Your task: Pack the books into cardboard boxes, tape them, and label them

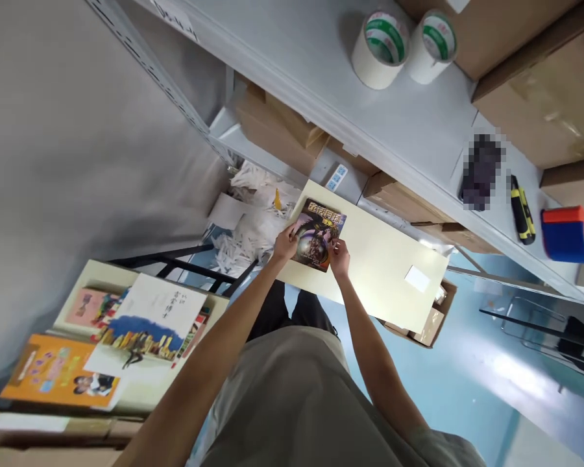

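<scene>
A dark book with gold lettering and a purple figure on its cover lies face up over the left end of the cream tabletop. Its left edge is between the fingers of my left hand, which is closed on it. My right hand has its fingers curled at the lower right edge of the same book, gripping it. The undersides of both hands' fingers are partly hidden. A small white paper lies farther right on the tabletop.
Shredded paper heaps up left of the table. More books lie on a stand at lower left. The shelf above carries tape rolls, a blurred-out dark object and a yellow-black cutter. A box stands below right.
</scene>
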Demonstrator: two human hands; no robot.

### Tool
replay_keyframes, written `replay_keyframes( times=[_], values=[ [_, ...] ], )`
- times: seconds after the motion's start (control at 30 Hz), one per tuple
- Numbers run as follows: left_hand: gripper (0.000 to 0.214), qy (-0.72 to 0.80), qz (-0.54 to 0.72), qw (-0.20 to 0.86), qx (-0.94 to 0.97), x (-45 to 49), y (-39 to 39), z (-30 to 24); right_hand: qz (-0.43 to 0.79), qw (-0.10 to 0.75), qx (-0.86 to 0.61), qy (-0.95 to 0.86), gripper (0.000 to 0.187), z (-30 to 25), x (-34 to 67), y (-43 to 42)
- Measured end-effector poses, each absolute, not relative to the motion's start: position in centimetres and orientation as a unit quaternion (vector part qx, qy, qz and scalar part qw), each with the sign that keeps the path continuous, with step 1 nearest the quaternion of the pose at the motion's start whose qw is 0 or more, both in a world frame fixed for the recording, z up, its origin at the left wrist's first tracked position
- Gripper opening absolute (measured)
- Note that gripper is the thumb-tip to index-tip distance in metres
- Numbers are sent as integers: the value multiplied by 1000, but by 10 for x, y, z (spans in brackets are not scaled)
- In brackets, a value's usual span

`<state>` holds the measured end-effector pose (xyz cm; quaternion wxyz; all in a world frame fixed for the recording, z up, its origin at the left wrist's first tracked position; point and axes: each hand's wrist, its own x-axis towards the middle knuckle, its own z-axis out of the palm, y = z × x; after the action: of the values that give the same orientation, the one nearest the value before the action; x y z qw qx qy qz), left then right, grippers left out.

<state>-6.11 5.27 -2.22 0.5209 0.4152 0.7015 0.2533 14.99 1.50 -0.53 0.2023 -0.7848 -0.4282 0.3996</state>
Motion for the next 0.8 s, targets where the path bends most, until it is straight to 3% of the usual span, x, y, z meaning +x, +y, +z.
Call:
replay_keyframes(
  times=[0.2,0.4,0.6,0.8],
  values=[
    [61,654,283,532,457,-62,74,-22,274,144,-840,-445,35,-19,133,36],
    [45,660,386,583,274,-100,43,-30,117,140,-799,-573,39,-1,93,37],
    [39,747,311,565,161,-157,4,-74,207,50,-682,-700,36,10,3,84],
    [33,758,351,547,58,-180,-11,-120,264,-97,-580,-764,38,-32,-64,137]
  ],
)
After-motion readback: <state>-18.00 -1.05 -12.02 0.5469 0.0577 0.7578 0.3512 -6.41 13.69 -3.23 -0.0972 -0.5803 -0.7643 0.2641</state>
